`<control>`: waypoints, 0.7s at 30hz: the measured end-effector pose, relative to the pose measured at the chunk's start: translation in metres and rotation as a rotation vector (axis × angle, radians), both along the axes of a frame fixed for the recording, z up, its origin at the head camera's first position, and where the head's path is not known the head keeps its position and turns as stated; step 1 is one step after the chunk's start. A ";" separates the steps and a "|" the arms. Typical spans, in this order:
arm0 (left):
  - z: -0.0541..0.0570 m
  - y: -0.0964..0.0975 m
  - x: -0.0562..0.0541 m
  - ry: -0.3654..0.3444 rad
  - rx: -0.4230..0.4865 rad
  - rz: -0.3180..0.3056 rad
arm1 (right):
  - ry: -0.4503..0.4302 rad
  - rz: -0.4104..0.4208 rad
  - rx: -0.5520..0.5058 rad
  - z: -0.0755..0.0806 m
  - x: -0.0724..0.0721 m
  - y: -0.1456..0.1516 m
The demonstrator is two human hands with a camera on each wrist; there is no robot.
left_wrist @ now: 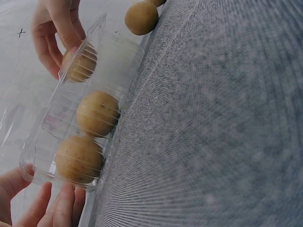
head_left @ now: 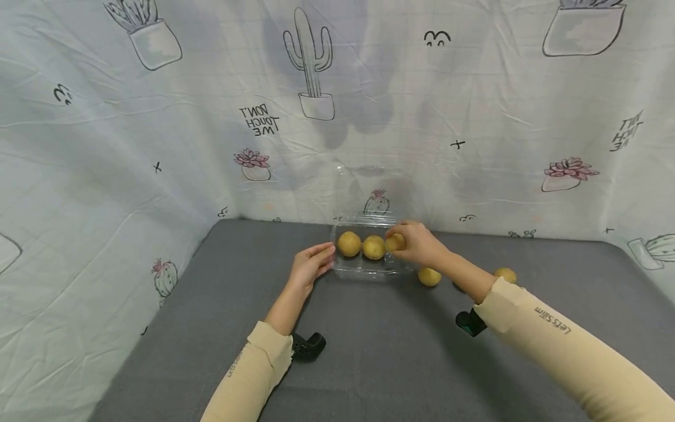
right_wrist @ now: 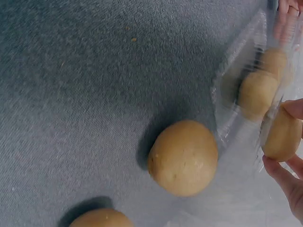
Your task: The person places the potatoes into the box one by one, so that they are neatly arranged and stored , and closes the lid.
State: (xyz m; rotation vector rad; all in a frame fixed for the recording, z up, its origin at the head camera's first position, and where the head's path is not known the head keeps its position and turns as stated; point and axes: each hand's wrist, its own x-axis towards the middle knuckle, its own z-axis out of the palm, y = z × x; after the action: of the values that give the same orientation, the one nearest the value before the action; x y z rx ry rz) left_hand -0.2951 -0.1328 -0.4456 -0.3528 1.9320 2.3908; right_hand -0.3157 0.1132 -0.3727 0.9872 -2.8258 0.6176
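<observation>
The right hand (head_left: 418, 244) pinches a potato (head_left: 394, 244) at the clear box (head_left: 364, 273), two other potatoes (head_left: 374, 248) lying inside to its left, while the left hand (head_left: 310, 267) touches the box with straightish fingers, probably steadying it.

From my remote seat, in the head view, I read lettering (head_left: 259, 120) printed back to front on the pale hanging cloth (head_left: 390, 88): "DON'T TOUCH", with a short third line that I take for "ME". A second copy (head_left: 626, 131) stands near the cloth's right edge, slanted and partly lost in a fold. On the right sleeve (head_left: 580, 351) I make out "Let'sSlim", upside down to me. The left sleeve (head_left: 239, 384) bears small print I cannot fully read. I also see little cross marks (head_left: 457, 144) on the cloth.
</observation>
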 end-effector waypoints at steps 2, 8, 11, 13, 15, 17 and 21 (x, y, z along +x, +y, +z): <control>0.000 0.000 0.000 0.007 -0.001 -0.002 | -0.007 0.004 -0.002 -0.002 0.000 -0.002; -0.001 0.000 0.000 0.013 0.000 -0.006 | -0.035 -0.022 0.005 -0.004 -0.001 -0.003; 0.000 0.000 0.000 0.013 0.000 -0.006 | -0.037 -0.031 0.018 -0.005 -0.002 -0.003; 0.000 -0.001 -0.001 0.013 -0.002 -0.004 | -0.039 -0.028 0.028 -0.006 -0.003 -0.003; 0.000 -0.001 -0.001 0.014 -0.004 -0.001 | -0.036 -0.025 0.042 -0.008 -0.004 -0.004; 0.000 -0.001 0.000 0.014 -0.004 0.001 | -0.034 -0.021 0.054 -0.009 -0.005 -0.004; 0.000 0.000 0.000 0.013 -0.006 -0.003 | -0.024 -0.030 0.076 -0.011 -0.005 -0.004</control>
State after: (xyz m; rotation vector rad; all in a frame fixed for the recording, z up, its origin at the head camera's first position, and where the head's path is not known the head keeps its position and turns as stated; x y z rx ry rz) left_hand -0.2955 -0.1330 -0.4460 -0.3351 1.9434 2.3920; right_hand -0.3206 0.1090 -0.3839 0.9538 -2.8988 0.5265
